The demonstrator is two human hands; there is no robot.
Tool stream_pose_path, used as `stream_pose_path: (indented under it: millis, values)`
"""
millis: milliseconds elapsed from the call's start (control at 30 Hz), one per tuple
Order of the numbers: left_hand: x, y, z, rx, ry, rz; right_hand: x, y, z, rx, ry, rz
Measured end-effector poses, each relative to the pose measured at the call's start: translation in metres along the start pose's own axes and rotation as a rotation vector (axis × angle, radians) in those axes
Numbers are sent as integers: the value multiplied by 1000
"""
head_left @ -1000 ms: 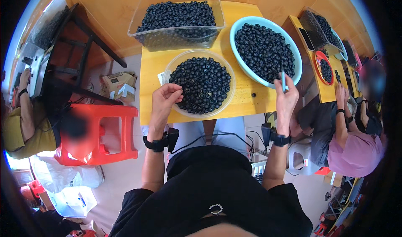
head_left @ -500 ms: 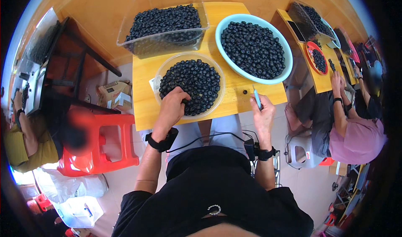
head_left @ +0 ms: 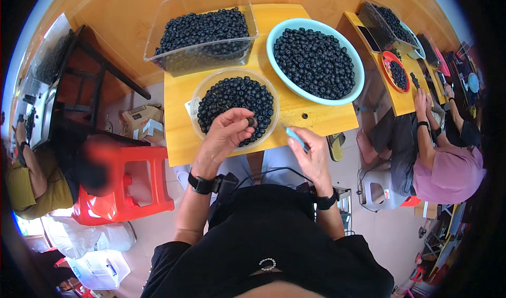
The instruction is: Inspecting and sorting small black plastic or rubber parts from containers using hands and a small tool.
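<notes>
Between the thumb and fingertips of my left hand [head_left: 224,137] I pinch one dark round berry [head_left: 250,122], which looks like a blueberry. The hand is raised over the near side of a round clear tub [head_left: 196,100] heaped with such berries [head_left: 232,95]. My right hand [head_left: 314,158] grips a small tool [head_left: 296,138] by its light blue handle, pointing toward the left hand. Its tip is too thin to make out. One loose berry [head_left: 304,115] lies on the yellow table [head_left: 311,124] among dark crumbs.
Behind the tub stands a clear rectangular bin [head_left: 200,63] of berries. A pale blue bowl [head_left: 360,76], also full, is at the back right. A red stool [head_left: 139,153] stands left. Two people [head_left: 448,171] work at tables on the right, another person [head_left: 37,182] on the left.
My left hand has lifted out of the berries in the tub with one berry pinched. My right hand has moved left with the blue-handled tool, closer to the left hand.
</notes>
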State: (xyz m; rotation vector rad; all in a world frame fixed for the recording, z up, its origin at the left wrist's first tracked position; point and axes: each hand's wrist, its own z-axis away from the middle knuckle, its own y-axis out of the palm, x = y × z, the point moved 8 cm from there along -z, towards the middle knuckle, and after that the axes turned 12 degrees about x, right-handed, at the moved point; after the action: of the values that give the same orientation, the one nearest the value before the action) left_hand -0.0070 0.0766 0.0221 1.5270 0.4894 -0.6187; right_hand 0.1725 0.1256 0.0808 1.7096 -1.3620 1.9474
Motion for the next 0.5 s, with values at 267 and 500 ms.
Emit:
stream_pose_path:
  millis: [267,500]
  values:
    - [33,18,-8,62,-71,170,27,13,-1,7,-188,114]
    - [38,19,-11,101,-91,176,26,10,0,14,-142,169]
